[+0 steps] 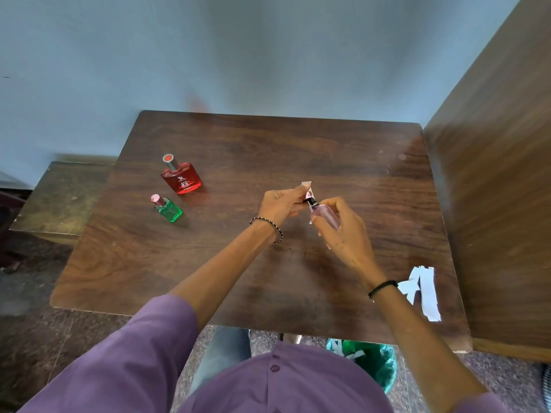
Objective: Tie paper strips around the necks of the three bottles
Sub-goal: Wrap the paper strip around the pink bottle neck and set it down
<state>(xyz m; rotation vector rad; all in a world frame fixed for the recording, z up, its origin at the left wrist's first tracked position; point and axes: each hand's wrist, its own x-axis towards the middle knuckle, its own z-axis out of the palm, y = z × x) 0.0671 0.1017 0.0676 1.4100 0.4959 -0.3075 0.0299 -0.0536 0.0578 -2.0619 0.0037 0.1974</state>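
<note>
Above the middle of the wooden table [208,263], my right hand [346,231] grips a slim pink bottle [326,216], tilted with its dark neck pointing up and left. A white paper strip [308,192] lies against that neck, and my left hand [281,204] pinches the strip there. One end of the strip sticks up above my fingers; the other hangs below the neck. A red bottle [182,177] with a silver cap stands at the left, and a small green bottle [167,208] with a pink cap stands just in front of it. Neither carries a strip.
Several loose white paper strips [423,290] lie near the table's right front corner. A tall wooden panel [492,204] borders the table on the right. A lower wooden surface [59,198] sits to the left. A green bin [375,365] with paper scraps stands under the front edge.
</note>
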